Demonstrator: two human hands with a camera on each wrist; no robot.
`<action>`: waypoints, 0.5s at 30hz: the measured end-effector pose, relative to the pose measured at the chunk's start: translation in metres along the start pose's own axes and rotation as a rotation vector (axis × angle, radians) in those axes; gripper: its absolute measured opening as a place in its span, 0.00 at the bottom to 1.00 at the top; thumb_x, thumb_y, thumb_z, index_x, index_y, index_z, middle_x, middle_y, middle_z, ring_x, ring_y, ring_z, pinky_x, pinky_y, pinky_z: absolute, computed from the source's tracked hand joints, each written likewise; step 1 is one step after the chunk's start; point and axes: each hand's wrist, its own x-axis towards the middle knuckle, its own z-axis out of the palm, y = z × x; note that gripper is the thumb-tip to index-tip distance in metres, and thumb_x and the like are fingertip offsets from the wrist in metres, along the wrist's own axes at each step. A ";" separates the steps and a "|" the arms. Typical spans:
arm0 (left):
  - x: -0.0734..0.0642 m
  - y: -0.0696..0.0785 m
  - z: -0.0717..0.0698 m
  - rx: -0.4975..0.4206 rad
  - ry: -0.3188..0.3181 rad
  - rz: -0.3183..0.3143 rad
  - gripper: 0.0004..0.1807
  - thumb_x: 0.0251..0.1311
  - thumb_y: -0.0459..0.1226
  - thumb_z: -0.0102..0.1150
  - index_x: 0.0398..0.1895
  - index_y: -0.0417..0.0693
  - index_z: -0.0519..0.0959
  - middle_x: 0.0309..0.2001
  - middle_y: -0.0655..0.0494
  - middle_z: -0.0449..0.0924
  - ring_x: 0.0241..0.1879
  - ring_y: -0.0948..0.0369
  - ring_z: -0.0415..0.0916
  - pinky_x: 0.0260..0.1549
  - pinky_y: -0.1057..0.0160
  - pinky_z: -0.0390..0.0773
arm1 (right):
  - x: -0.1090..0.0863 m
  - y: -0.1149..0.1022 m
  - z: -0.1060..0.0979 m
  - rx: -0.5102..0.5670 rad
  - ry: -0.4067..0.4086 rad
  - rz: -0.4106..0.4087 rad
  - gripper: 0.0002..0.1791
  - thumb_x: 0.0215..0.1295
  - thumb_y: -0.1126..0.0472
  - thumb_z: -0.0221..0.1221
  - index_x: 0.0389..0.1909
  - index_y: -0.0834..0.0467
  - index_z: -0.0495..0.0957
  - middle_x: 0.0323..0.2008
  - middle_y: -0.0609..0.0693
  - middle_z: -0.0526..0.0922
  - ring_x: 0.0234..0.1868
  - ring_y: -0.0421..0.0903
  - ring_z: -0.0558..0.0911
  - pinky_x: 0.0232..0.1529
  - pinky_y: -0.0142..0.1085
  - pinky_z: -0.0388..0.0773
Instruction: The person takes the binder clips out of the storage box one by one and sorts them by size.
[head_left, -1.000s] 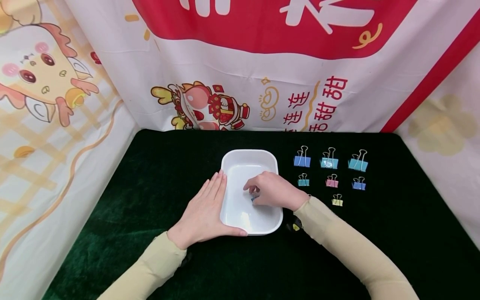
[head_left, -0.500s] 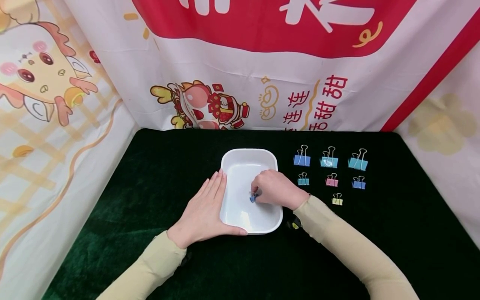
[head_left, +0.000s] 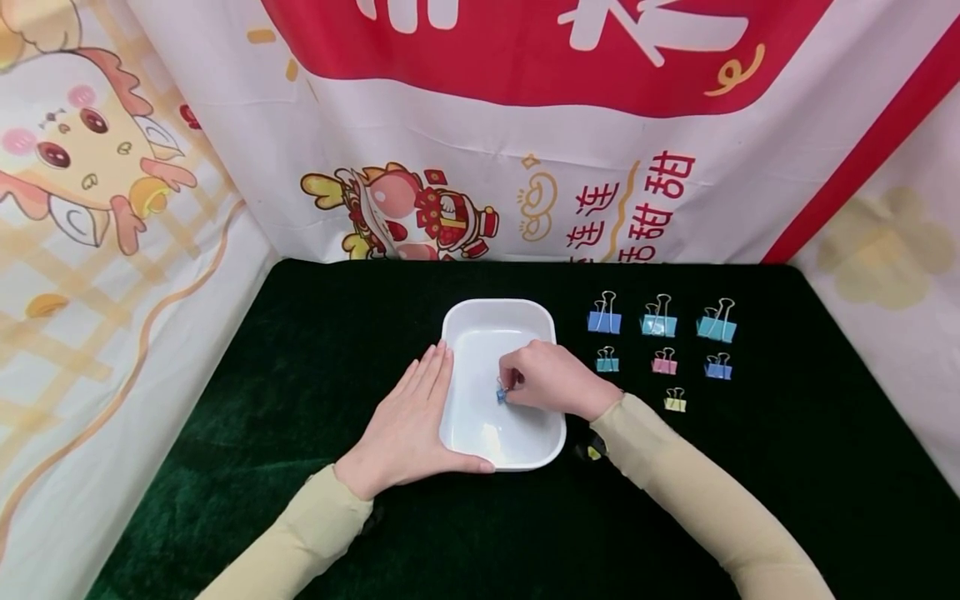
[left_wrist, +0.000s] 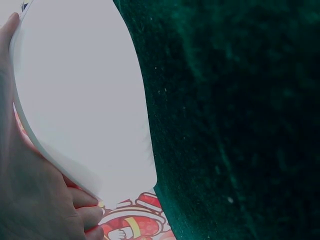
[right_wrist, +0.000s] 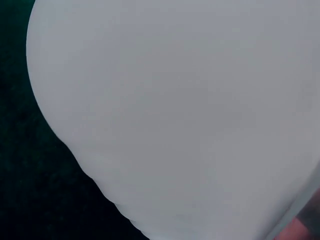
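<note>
A white plastic tray (head_left: 498, 312) lies on a dark green cloth, its long side running away from me. Along its left wall my left hand (head_left: 405, 421) rests with straight fingers, the thumb against the near rim. Over the tray's inside, my right hand (head_left: 551, 379) pinches a small blue binder clip (head_left: 501, 395), partly covered by the fingers. In the left wrist view, the tray wall (left_wrist: 85, 100) fills the middle, with the left hand (left_wrist: 40, 195) beside it. The right wrist view shows mostly the tray (right_wrist: 165, 110); the clip is out of sight there.
Right of the tray several binder clips stand in rows: large ones such as a blue clip (head_left: 603, 322) at the back, smaller ones such as a pink clip (head_left: 664, 365) ahead, and a yellow clip (head_left: 675, 404) nearest. A printed cloth (head_left: 450, 125) hangs behind the table.
My right fingers have drawn in from a spread pose, and the blue clip shows more than before, shifted slightly left. My left hand and the tray have stayed put.
</note>
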 end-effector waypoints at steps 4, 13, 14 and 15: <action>0.000 0.000 0.001 -0.007 0.006 0.001 0.80 0.38 0.84 0.55 0.82 0.41 0.40 0.82 0.47 0.34 0.80 0.55 0.33 0.75 0.52 0.44 | -0.002 0.000 -0.002 0.053 0.025 0.015 0.07 0.59 0.60 0.74 0.31 0.46 0.85 0.29 0.34 0.83 0.32 0.34 0.79 0.38 0.27 0.79; 0.001 0.000 0.001 -0.005 -0.017 -0.024 0.80 0.37 0.85 0.53 0.83 0.43 0.39 0.82 0.49 0.34 0.80 0.56 0.32 0.75 0.53 0.42 | -0.016 0.006 -0.016 0.211 0.122 0.029 0.06 0.62 0.62 0.73 0.39 0.50 0.90 0.36 0.37 0.87 0.40 0.34 0.83 0.42 0.35 0.84; 0.002 -0.001 0.002 -0.005 -0.018 -0.026 0.80 0.37 0.85 0.53 0.83 0.43 0.39 0.82 0.49 0.34 0.80 0.57 0.32 0.75 0.53 0.42 | -0.018 0.007 -0.020 0.223 0.144 0.025 0.06 0.62 0.62 0.73 0.39 0.51 0.90 0.37 0.38 0.87 0.41 0.34 0.84 0.43 0.36 0.84; 0.002 -0.001 0.002 -0.006 -0.020 -0.027 0.80 0.36 0.85 0.53 0.83 0.43 0.39 0.82 0.49 0.33 0.80 0.57 0.32 0.75 0.53 0.42 | -0.021 0.009 -0.023 0.235 0.167 0.022 0.07 0.62 0.63 0.73 0.40 0.51 0.90 0.37 0.38 0.87 0.42 0.35 0.84 0.44 0.37 0.84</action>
